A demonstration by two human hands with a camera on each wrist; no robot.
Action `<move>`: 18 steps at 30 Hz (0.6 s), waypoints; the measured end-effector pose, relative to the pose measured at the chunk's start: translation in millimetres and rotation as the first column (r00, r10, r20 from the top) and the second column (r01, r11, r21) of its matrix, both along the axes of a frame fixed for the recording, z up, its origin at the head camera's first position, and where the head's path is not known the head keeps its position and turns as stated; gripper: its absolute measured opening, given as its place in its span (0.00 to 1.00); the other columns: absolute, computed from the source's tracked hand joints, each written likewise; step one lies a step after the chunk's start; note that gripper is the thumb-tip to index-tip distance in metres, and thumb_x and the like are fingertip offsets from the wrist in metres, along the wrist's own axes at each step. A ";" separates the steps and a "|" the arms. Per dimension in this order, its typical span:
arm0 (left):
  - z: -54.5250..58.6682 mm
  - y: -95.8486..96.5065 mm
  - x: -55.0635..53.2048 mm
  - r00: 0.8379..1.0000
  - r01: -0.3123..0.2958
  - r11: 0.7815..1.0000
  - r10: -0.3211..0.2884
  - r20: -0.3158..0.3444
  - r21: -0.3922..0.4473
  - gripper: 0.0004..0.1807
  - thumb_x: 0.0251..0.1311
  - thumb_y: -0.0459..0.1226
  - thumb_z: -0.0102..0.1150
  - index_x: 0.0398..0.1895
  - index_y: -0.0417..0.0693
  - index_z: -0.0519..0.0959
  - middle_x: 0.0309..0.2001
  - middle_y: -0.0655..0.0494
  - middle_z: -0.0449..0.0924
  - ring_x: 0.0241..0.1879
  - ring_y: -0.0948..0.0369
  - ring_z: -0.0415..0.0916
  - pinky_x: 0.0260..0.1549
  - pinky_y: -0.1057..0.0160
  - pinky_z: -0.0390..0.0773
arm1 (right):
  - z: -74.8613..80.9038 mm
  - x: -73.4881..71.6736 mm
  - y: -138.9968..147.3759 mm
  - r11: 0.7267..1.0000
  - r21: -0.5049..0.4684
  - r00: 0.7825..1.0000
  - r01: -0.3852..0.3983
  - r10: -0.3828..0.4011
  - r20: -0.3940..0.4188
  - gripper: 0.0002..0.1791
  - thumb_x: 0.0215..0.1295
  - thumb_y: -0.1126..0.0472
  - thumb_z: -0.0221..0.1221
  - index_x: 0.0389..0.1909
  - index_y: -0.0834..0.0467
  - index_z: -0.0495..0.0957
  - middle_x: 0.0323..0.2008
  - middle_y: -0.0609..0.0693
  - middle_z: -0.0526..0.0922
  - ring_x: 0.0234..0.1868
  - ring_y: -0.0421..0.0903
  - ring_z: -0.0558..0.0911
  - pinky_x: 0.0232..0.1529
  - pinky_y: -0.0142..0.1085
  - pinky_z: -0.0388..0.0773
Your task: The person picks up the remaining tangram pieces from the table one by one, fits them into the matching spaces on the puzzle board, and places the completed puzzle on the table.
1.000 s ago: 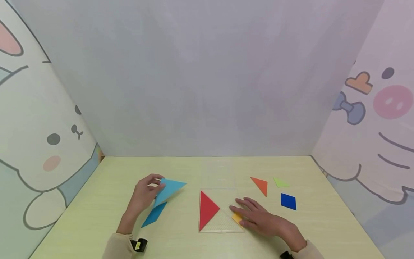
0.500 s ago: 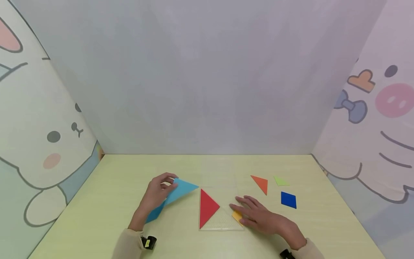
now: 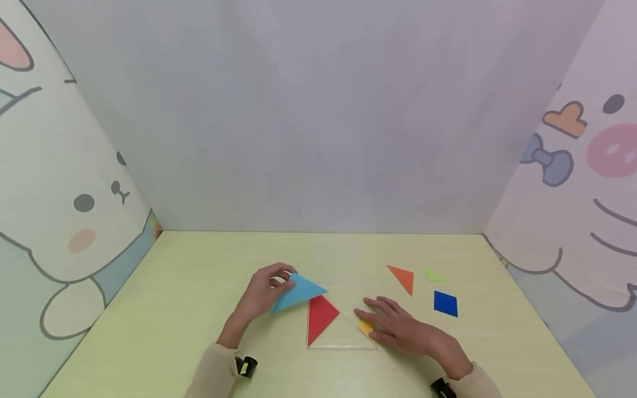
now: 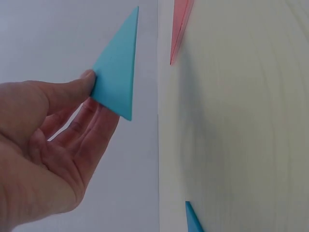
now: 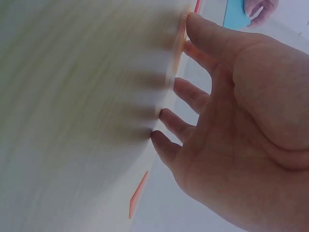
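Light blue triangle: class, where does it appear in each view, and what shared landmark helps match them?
Head: the light blue triangle is just left of centre, below mid-height.
Left wrist: mostly upper half, left of centre.
Right wrist: top edge, right of centre, partly cut off.
Landmark: the left hand pinching it shows in all three.

L hand (image 3: 261,293) pinching, R hand (image 3: 405,330) spread.

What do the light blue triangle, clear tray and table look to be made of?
The light blue triangle: probably plastic or painted wood; stiff, smooth, matt-looking, with a crisp edge.
The clear tray: likely plastic, finely textured; the table's colour shows through.
The table: wood or wood-look laminate, given its pale, faint grain; finish hard to tell.
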State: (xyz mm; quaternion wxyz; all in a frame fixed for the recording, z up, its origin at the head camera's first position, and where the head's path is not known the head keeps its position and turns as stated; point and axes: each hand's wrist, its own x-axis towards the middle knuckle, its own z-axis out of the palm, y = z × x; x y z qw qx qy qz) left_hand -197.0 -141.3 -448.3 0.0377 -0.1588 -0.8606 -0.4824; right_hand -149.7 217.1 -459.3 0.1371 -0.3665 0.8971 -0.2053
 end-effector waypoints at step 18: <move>4.8 29.7 5.9 0.988 0.143 0.990 -0.142 0.068 0.001 0.11 0.66 0.32 0.67 0.51 0.45 0.84 0.42 0.52 0.85 0.35 0.58 0.81 0.38 0.65 0.81 | -0.9 -2.2 2.6 0.999 -0.042 1.000 -0.020 0.020 0.000 0.28 0.82 0.52 0.49 0.78 0.52 0.63 0.76 0.66 0.59 0.74 0.71 0.57 0.64 0.72 0.63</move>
